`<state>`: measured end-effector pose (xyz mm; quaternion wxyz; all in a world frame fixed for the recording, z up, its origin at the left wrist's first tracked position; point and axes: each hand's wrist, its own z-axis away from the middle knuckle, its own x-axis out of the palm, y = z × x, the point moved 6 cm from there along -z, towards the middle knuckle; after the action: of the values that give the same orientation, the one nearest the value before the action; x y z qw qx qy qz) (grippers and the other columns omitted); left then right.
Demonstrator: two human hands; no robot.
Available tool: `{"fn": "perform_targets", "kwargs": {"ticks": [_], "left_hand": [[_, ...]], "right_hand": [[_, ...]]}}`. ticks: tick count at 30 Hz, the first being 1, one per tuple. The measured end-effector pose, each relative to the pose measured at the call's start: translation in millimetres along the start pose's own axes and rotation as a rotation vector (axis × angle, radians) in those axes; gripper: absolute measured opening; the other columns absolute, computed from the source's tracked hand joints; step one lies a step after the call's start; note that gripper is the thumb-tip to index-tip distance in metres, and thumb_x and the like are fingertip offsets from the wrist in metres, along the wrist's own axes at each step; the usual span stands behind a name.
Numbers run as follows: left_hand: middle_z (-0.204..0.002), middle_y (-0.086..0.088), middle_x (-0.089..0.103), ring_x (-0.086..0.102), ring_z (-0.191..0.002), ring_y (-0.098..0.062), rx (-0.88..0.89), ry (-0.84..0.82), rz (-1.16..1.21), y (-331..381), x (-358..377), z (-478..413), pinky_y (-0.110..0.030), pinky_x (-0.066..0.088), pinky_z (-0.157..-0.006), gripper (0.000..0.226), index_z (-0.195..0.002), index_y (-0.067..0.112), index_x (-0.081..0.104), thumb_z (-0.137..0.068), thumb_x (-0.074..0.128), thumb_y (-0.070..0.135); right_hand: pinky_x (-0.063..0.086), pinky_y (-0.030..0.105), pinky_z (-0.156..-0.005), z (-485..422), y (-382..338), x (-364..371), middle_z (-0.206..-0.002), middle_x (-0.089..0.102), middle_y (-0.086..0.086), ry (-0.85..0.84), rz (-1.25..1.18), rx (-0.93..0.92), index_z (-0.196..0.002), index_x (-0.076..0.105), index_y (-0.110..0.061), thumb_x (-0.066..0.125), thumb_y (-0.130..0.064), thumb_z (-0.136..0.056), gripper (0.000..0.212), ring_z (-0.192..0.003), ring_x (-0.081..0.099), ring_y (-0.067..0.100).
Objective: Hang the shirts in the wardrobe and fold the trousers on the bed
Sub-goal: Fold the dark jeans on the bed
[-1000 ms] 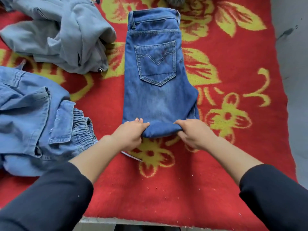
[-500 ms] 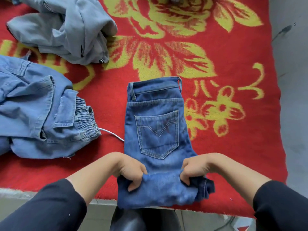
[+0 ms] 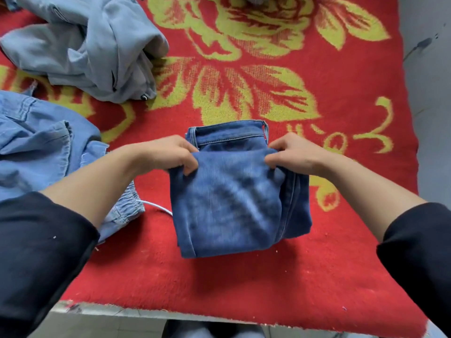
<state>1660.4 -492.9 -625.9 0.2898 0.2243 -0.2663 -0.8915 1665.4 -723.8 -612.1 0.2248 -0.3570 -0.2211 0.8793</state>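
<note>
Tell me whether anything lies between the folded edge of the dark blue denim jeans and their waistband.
Nothing visible does. The left hand and right hand pinch the folded edge of the dark blue denim jeans just short of the waistband; only bare denim shows between.

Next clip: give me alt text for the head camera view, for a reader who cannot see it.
A person's left hand and right hand pinch the upper corners of folded dark blue denim trousers lying on a red blanket with yellow flowers. Crumpled light blue denim trousers and a pale grey garment lie to the left.
</note>
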Motion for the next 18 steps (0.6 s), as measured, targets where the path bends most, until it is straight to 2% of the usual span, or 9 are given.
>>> {"fn": "perform_targets", "kwargs": {"ticks": [3, 5, 7, 9, 10, 12, 14, 16, 18], "left_hand": [[-0.067, -0.005, 0.056, 0.049, -0.066, -0.018, 0.083, 0.321, -0.093, 8.8, -29.7, -20.3, -0.028, 0.037, -0.060, 0.025, -0.078, 0.006, 0.066, -0.058, 0.056, 0.016], [-0.086, -0.006, 0.065, 0.057, -0.086, -0.026, 0.096, 0.536, -0.304, 9.8, -35.7, -30.2, -0.035, 0.046, -0.073, 0.025, -0.095, 0.016, 0.066, -0.074, 0.054, 0.012], [-0.109, -0.009, 0.058, 0.048, -0.107, -0.031, 0.097, 0.664, -0.503, 5.1, -28.2, -38.9, -0.043, 0.042, -0.089, 0.036, -0.116, 0.019, 0.057, -0.082, 0.049, 0.012], [-0.126, -0.012, 0.047, 0.036, -0.120, -0.031, 0.165, 0.757, -0.622, 1.2, -11.9, -43.0, -0.051, 0.029, -0.104, 0.045, -0.132, 0.019, 0.046, -0.087, 0.045, 0.016], [-0.133, -0.013, 0.042, 0.032, -0.127, -0.031, 0.229, 0.762, -0.655, 1.0, -1.1, -43.9, -0.054, 0.020, -0.110, 0.047, -0.138, 0.019, 0.041, -0.091, 0.041, 0.023], [-0.149, -0.013, 0.027, 0.018, -0.141, -0.028, 0.304, 0.663, -0.720, 0.1, 19.1, -49.3, -0.056, 0.001, -0.113, 0.059, -0.147, 0.023, 0.027, -0.093, 0.024, 0.046], [-0.158, -0.011, 0.011, 0.003, -0.147, -0.025, 0.263, 0.568, -0.807, -5.0, 25.8, -59.5, -0.053, -0.012, -0.112, 0.071, -0.152, 0.025, 0.013, -0.090, 0.009, 0.059], [-0.159, -0.013, 0.006, -0.002, -0.147, -0.026, 0.202, 0.535, -0.873, -7.1, 20.8, -72.5, -0.049, -0.014, -0.112, 0.070, -0.153, 0.024, 0.006, -0.093, 0.008, 0.060], [-0.159, -0.014, 0.007, -0.001, -0.147, -0.027, 0.146, 0.437, -0.861, -6.5, 15.5, -91.1, -0.046, -0.009, -0.115, 0.067, -0.153, 0.021, 0.003, -0.097, 0.017, 0.056]], "right_hand": [[0.028, 0.033, -0.052, -25.9, -4.0, -14.6, -0.059, 0.043, 0.002, 0.201, 0.101, -0.069, -0.066, 0.047, -0.009, 0.057, -0.021, -0.075, 0.018, -0.056, 0.037, 0.018], [0.042, 0.036, -0.061, -39.4, -1.9, -16.1, -0.072, 0.059, 0.004, 0.355, 0.194, -0.089, -0.082, 0.058, -0.012, 0.054, -0.020, -0.079, 0.010, -0.070, 0.053, 0.026], [0.047, 0.040, -0.075, -47.4, 4.2, -10.8, -0.095, 0.066, 0.007, 0.445, 0.263, -0.077, -0.103, 0.060, -0.017, 0.053, -0.023, -0.086, 0.019, -0.090, 0.058, 0.031], [0.044, 0.041, -0.085, -51.7, 9.5, -4.0, -0.108, 0.065, 0.008, 0.490, 0.265, -0.076, -0.117, 0.056, -0.019, 0.051, -0.026, -0.093, 0.027, -0.105, 0.056, 0.031], [0.042, 0.042, -0.090, -52.2, 10.3, -0.5, -0.114, 0.064, 0.007, 0.500, 0.237, -0.093, -0.123, 0.055, -0.019, 0.050, -0.030, -0.093, 0.031, -0.111, 0.054, 0.029], [0.032, 0.044, -0.104, -51.3, 9.8, 7.6, -0.134, 0.056, 0.001, 0.461, 0.210, -0.136, -0.133, 0.050, -0.022, 0.046, -0.047, -0.089, 0.051, -0.129, 0.044, 0.023], [0.016, 0.047, -0.113, -52.3, 7.9, 13.7, -0.151, 0.038, -0.007, 0.387, 0.363, -0.171, -0.142, 0.041, -0.026, 0.039, -0.063, -0.080, 0.072, -0.142, 0.026, 0.016], [0.006, 0.051, -0.114, -60.0, 6.1, 14.9, -0.158, 0.024, -0.009, 0.319, 0.554, -0.178, -0.148, 0.030, -0.027, 0.046, -0.066, -0.079, 0.080, -0.147, 0.014, 0.013], [0.007, 0.054, -0.114, -75.5, 3.1, 12.4, -0.161, 0.013, -0.008, 0.225, 0.609, -0.131, -0.152, 0.016, -0.027, 0.058, -0.059, -0.081, 0.089, -0.148, 0.008, 0.013]]}}
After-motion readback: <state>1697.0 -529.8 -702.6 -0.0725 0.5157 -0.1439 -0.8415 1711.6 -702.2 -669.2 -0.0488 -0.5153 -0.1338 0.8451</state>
